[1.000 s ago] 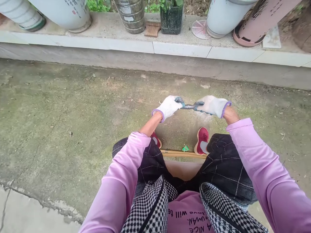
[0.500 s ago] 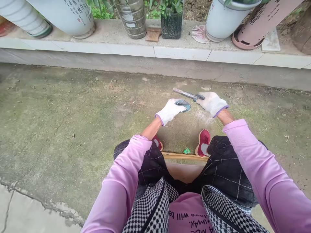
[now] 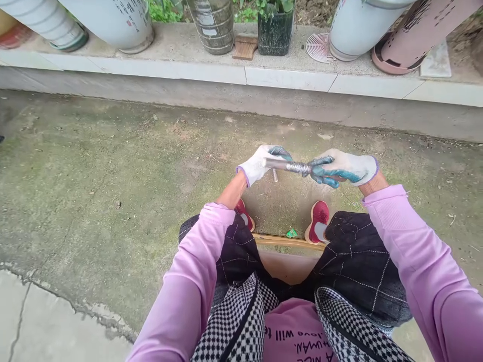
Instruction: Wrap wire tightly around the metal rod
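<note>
Your right hand (image 3: 344, 167), in a white knit glove with a teal coating and a purple cuff, grips a slim dark grey metal rod (image 3: 278, 164) near one end, the fingers partly spread around it. The rod lies nearly level between your two hands, above the ground in front of your feet, and its bare end points to your left. A bright silvery wire coil (image 3: 298, 167) wraps the stretch just beside your right fingertips.

Your left hand (image 3: 257, 165), gloved the same way, is curled behind the bare end of the rod. The rod crosses in front of the glove, so you cannot tell from here whether those fingers touch it or close on something else. A short pale stick-like piece (image 3: 275, 175) shows just below that hand; whether it is held there is unclear.

Below, your red shoes (image 3: 318, 221) stand apart on the mossy grey concrete ground (image 3: 113, 161). A small bright green scrap (image 3: 292, 234) lies between them, nearer the right one, beside a yellow-brown strip (image 3: 287, 242) that runs between your black checked trouser legs (image 3: 362, 261).

Ahead of you runs a concrete ledge faced with white tiles (image 3: 204, 72). On it stand a ribbed grey-brown container (image 3: 216, 30), a brown wooden block (image 3: 245, 48), a dark square planter (image 3: 275, 35) and a tall pink pot (image 3: 415, 35).
</note>
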`<state>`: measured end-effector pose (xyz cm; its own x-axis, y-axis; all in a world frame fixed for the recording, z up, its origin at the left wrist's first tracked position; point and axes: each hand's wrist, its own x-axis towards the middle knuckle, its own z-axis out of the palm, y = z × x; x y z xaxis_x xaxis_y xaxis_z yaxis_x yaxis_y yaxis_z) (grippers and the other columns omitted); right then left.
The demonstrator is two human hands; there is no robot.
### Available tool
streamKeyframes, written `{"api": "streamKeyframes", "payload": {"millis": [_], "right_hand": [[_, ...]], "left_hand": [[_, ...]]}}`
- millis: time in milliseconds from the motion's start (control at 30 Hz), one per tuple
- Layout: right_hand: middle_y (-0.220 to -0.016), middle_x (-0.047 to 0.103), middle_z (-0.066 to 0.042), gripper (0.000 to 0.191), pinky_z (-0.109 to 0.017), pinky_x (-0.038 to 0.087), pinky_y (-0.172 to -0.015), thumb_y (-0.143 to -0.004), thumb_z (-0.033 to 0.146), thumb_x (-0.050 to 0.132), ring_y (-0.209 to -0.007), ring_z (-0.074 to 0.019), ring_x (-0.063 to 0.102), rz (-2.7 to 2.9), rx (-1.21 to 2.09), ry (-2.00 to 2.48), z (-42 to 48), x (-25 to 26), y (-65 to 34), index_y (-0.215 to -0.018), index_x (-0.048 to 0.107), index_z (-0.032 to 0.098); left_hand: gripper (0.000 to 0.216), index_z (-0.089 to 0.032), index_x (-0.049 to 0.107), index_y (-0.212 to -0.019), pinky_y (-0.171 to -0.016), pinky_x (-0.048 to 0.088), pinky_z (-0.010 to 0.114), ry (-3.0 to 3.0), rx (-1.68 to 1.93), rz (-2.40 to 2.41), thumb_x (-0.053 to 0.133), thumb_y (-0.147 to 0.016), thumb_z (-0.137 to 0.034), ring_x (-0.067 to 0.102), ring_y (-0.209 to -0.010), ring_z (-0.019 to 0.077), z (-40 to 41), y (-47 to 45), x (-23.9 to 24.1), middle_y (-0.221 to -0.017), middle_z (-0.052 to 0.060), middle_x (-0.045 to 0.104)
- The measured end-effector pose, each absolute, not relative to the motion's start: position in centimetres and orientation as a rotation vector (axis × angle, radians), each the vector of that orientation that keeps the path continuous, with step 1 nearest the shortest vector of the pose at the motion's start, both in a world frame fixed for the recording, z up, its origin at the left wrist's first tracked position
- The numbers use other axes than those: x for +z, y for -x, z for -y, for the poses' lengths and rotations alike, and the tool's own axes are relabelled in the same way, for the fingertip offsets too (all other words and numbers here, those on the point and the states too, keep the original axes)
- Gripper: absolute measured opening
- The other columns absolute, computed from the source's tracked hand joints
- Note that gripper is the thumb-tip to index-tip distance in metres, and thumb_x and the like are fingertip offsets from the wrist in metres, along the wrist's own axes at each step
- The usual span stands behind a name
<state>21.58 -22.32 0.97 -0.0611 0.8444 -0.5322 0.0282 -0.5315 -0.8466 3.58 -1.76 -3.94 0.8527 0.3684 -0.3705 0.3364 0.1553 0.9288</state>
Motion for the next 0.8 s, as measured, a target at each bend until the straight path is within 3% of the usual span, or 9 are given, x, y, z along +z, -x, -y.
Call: {"api": "streamKeyframes", "payload": {"millis": [167,267,367,500,800], "right_hand": [[-0.072,0.074,-0.001,0.043,-0.026,0.045,-0.048,-0.083,0.063,0.09,-0.051,-0.0129,0.057,1.224,1.752,1.89,22.2,-0.2,-21.1,-0.093,0.085,0.021],[-0.068,0.07,-0.001,0.028,-0.028,0.041,-0.052,-0.094,0.05,0.077,-0.055,-0.0155,0.058,1.314,1.483,2.373,21.3,-1.3,-20.4,-0.091,0.084,0.023],[-0.075,0.075,-0.004,0.026,-0.031,0.043,-0.062,-0.1,0.042,0.07,-0.068,-0.0206,0.066,1.379,1.051,2.68,20.1,-1.7,-20.4,-0.097,0.087,0.023],[-0.092,0.082,-0.007,0.028,-0.031,0.045,-0.07,-0.104,0.042,0.065,-0.085,-0.0235,0.071,1.337,0.76,2.697,19.4,-1.4,-21.2,-0.106,0.086,0.023],[-0.077,0.074,-0.007,0.029,-0.034,0.045,-0.067,-0.106,0.044,0.064,-0.073,-0.0242,0.067,1.177,0.764,2.603,19.6,-1.7,-21.9,-0.102,0.082,0.021]], "left_hand": [[0.007,-0.015,0.079,-0.075,-0.079,0.051,0.027,-1.627,-0.064,-0.49,0.081,-0.068,-0.016,0.064,-0.077,0.014,2.4,-3.2,-4.2,-0.078,0.0,0.076],[0.004,-0.016,0.079,-0.075,-0.071,0.046,0.027,-1.729,-0.084,-0.508,0.078,-0.072,-0.019,0.059,-0.071,0.0138,2.9,-3.0,-4.7,-0.072,-0.001,0.071],[0.007,-0.017,0.075,-0.072,-0.063,0.038,0.027,-1.733,-0.066,-0.577,0.075,-0.079,-0.019,0.05,-0.063,0.0122,3.6,-2.9,-4.7,-0.063,-0.003,0.06],[0.01,-0.015,0.073,-0.074,-0.066,0.045,0.025,-1.54,-0.026,-0.64,0.073,-0.082,-0.01,0.054,-0.064,0.0102,4.6,-3.3,-3.6,-0.065,-0.003,0.063],[0.014,-0.013,0.081,-0.084,-0.061,0.046,0.024,-1.4,-0.105,-0.639,0.075,-0.087,-0.001,0.057,-0.059,0.0086,4.8,-3.1,-2.9,-0.066,-0.002,0.068]]}}
